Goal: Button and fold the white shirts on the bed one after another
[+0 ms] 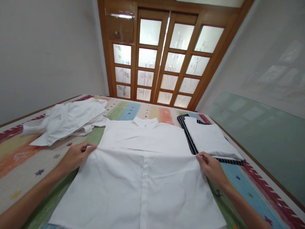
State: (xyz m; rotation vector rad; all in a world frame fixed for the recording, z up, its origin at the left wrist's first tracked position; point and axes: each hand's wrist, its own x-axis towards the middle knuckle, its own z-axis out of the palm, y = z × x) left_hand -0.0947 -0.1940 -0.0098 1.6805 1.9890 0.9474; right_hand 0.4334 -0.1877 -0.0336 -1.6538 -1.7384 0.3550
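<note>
A white button-up shirt lies spread in front of me, its collar at the far end and its button strip running down the middle toward me. My left hand pinches the shirt's left edge between thumb and fingers. At the opposite edge, my right hand grips the cloth the same way. Between the two hands the fabric is drawn into a straight, slightly raised ridge across the shirt. The near part slopes down toward the hem, while the collar half rests flat behind the ridge.
A loose heap of white clothes lies at the far left. Folded white cloth rests on dark striped fabric at the right. A patterned, colourful cover spreads beneath everything. Wooden glass-paned doors stand beyond, with walls on both sides.
</note>
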